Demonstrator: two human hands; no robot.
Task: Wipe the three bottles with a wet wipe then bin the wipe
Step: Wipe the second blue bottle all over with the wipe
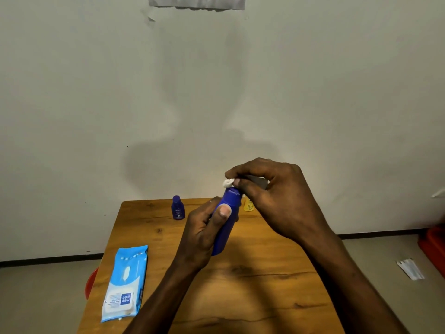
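While left hand (202, 235) grips big blue bottle (226, 225) above table (252, 273), right hand (277, 196) pinches wipe (228, 182) against cap; yellow bottle (248, 205) behind, probably upright.

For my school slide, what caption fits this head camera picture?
Left hand holds blue bottle; right hand wipes its cap with wet wipe.

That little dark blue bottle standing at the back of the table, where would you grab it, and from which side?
Grip the small blue bottle round its wider body, below the narrow cap, probably coming from its left or front. It stands upright and alone near the far edge of the table, while both hands and the big blue bottle crowd its right side.
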